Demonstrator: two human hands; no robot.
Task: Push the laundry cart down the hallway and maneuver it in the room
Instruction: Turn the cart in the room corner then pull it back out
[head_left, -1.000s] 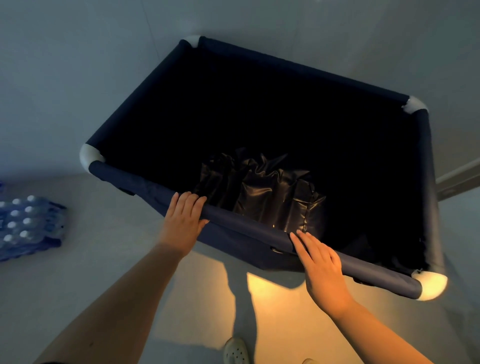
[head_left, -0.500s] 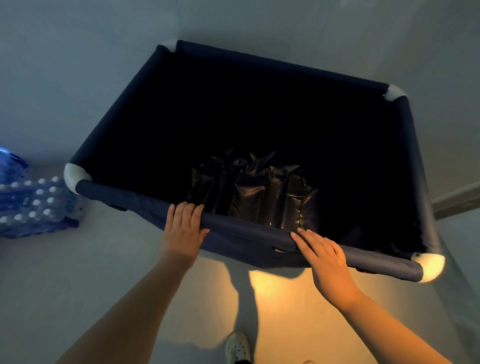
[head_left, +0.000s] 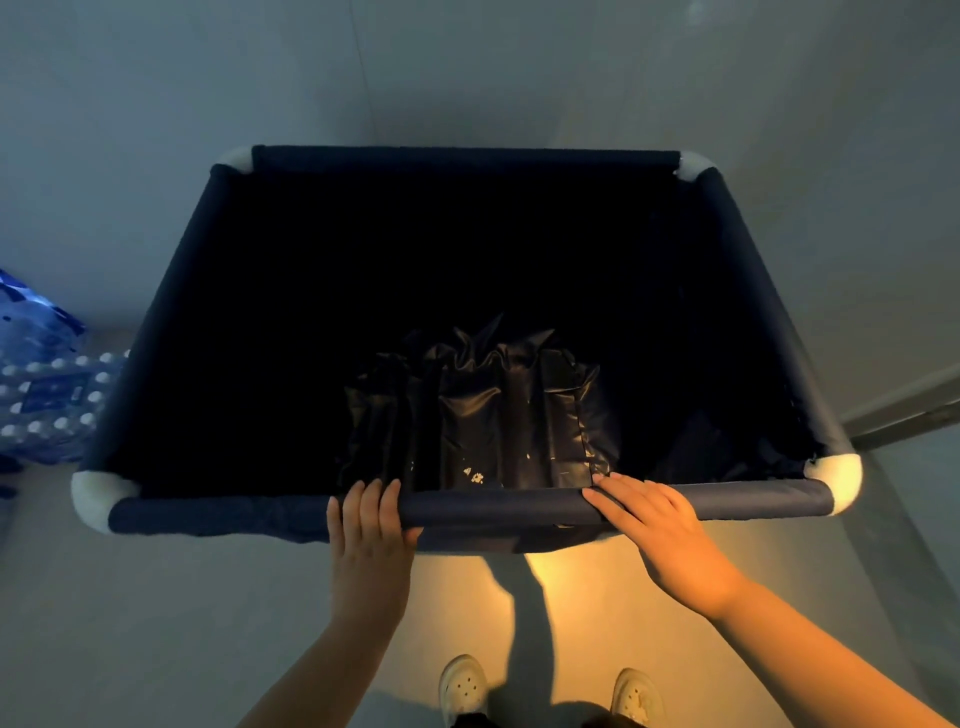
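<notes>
The laundry cart (head_left: 498, 506) is a dark navy fabric bin with white corner caps, seen from above, filling the middle of the head view. A crumpled black plastic bag (head_left: 498, 410) lies inside it near the close wall. My left hand (head_left: 370, 525) grips the near rim left of centre, fingers curled over the rail. My right hand (head_left: 657, 525) lies on the same rim right of centre, fingers stretched along the rail. The rest of the cart's inside is too dark to read.
Plastic-wrapped packs of water bottles (head_left: 47, 395) stand on the floor just left of the cart. A grey wall rises right behind the cart's far rim. A metal door threshold (head_left: 909, 415) runs at the right. My white shoes (head_left: 462, 686) are below.
The cart has swung clockwise and now sits square to me, its far rim level. The bottle packs have come closer to its left side. Both hands kept their places on the rim.
</notes>
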